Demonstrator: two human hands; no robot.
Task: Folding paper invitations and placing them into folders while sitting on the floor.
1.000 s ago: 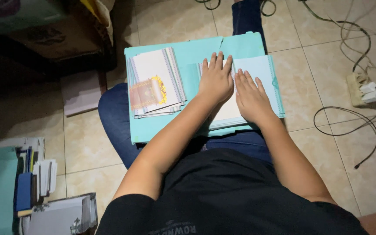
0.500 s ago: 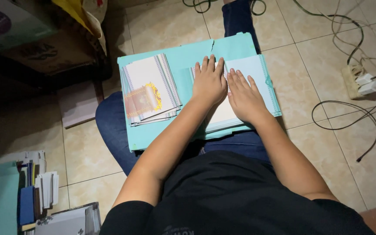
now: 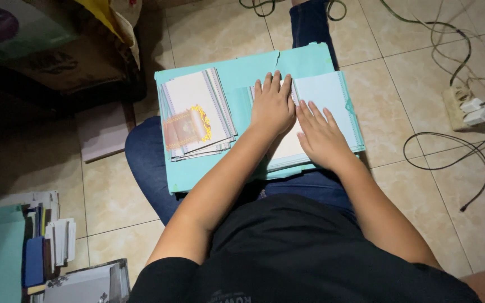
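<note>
This looks like a room in a home, used for paperwork on the floor. Beige floor tiles (image 3: 411, 185) fill the frame. At the upper right a white power strip (image 3: 467, 106) lies among loose cables (image 3: 450, 140). Cardboard boxes (image 3: 46, 50) crowd the upper left, and stacked papers and folders (image 3: 40, 241) sit at lower left.

Little has shifted on the lap. The left hand (image 3: 272, 106) has slid a touch toward 12 o'clock along the pale blue card stack (image 3: 325, 98), its fingertips now at the stack's top edge, while the right hand (image 3: 321, 134) lies slightly lower, toward 5 o'clock of it. The head camera has drifted, so the teal folder (image 3: 242, 70) and power strip (image 3: 467, 106) sit a little lower in view.
</note>
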